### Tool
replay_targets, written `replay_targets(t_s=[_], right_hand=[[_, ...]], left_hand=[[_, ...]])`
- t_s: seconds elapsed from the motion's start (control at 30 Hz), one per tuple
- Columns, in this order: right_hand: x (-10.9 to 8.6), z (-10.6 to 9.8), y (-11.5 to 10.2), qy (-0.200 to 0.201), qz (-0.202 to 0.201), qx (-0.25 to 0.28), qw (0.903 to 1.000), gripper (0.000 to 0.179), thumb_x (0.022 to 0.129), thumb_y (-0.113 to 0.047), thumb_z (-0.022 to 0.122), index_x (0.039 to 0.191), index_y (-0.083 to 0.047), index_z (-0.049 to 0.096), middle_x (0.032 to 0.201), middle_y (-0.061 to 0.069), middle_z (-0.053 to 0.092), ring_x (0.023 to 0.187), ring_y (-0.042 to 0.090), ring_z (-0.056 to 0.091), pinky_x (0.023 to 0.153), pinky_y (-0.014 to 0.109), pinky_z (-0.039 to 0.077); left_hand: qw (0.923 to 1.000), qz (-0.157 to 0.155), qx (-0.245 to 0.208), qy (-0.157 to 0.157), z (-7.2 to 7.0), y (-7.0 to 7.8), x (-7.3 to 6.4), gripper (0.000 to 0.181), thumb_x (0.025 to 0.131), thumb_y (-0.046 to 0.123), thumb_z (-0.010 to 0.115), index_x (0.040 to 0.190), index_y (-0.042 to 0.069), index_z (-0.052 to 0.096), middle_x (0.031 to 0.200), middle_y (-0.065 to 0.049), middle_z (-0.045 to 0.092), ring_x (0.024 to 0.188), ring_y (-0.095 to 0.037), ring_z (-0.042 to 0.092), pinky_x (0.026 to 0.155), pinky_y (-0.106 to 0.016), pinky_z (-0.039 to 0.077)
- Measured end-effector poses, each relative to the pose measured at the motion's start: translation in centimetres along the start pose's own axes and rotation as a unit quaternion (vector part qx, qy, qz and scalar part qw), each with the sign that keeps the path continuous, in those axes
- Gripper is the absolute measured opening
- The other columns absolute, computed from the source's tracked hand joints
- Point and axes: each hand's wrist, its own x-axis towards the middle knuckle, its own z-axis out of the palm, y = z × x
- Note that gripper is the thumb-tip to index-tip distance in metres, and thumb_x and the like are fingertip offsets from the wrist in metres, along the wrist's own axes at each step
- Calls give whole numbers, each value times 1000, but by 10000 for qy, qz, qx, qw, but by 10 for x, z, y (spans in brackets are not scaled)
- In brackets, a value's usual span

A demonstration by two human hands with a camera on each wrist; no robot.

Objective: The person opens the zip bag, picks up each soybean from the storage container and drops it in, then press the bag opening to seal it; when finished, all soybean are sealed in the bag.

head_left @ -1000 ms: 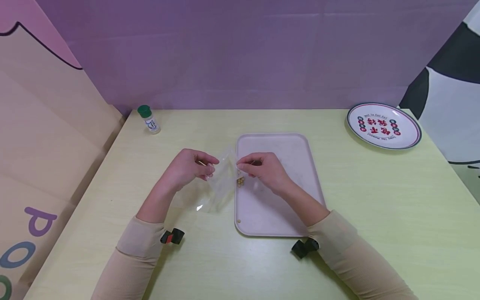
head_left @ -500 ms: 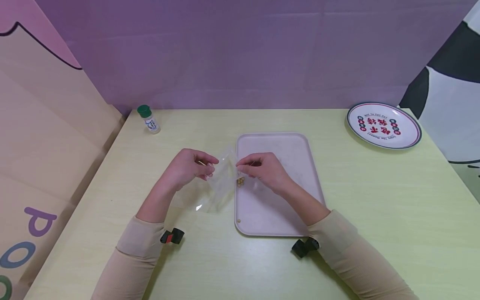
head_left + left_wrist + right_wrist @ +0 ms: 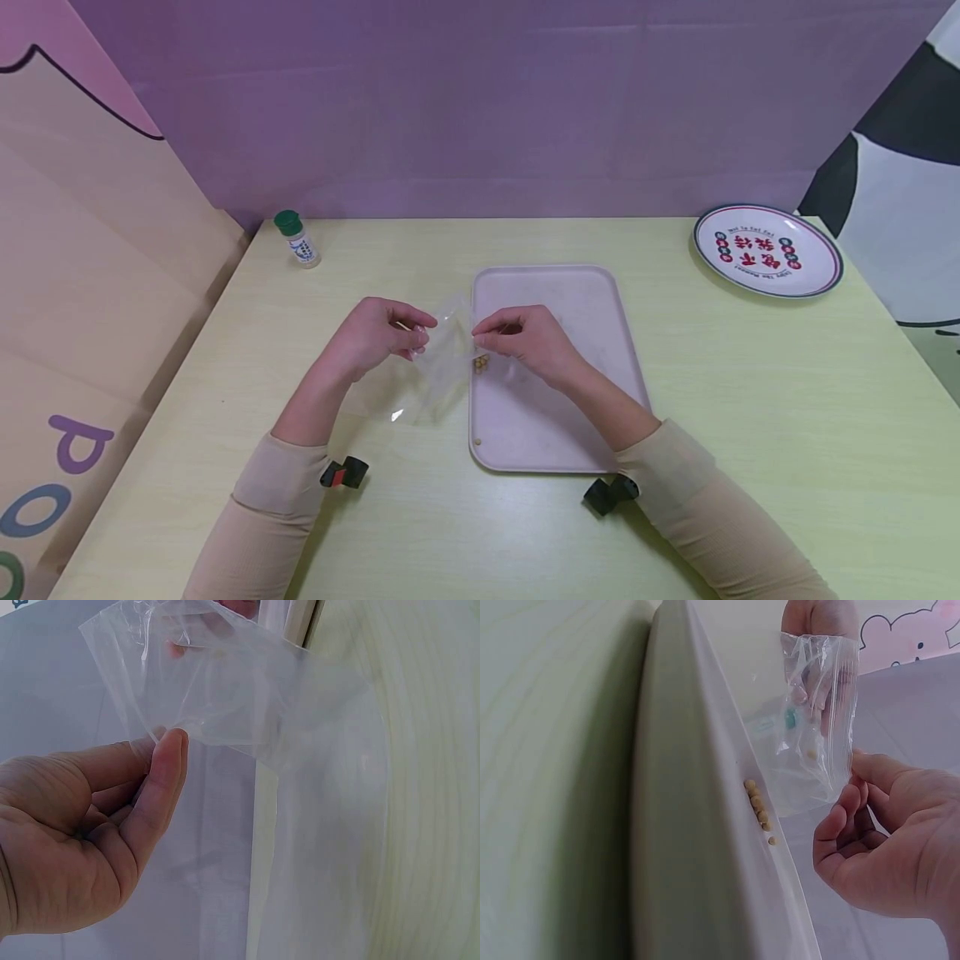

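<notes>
A clear plastic zip bag (image 3: 447, 354) hangs between my hands, its lower part spread near the table. Thumb and fingers of my left hand (image 3: 375, 335) pinch its left side; the left wrist view shows the bag's film (image 3: 217, 690) at those fingertips. My right hand (image 3: 534, 340) pinches the opposite edge, over the left side of a pale tray (image 3: 555, 287). Just below that hand, several small round tan beans (image 3: 481, 364) lie along the tray's left rim. In the right wrist view the beans (image 3: 757, 802) form a short row, and one tan spot shows through the bag.
A small shaker bottle with a green cap (image 3: 297, 239) stands at the back left of the table. At the back right lies an oval plate (image 3: 768, 279) with red lettering. A single bean (image 3: 477, 442) sits near the tray's front left corner.
</notes>
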Motion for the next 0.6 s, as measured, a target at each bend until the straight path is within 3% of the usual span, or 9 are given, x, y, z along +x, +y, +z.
replay_targets(t_s=[0.37,0.6], right_hand=[[1,0,1,232,-84,33,9997,11,90,-15,78,99,-9,78,87,5,69,77,21,56,62,27,46],[4,0,1,639,17,378,9972,15,96,-14,70,106,-2,73,87,8,64,72,19,56,66,25,50]], left_hand=[[10000,11,11,19,0,0,0,27,93,0,70,120,-6,70,99,-14,67,90,-35,69,84,-46,59],[10000,-59,-25,41,0,3,-1,27,93,0,70,120,-5,70,99,-15,67,87,-31,68,86,-50,58]])
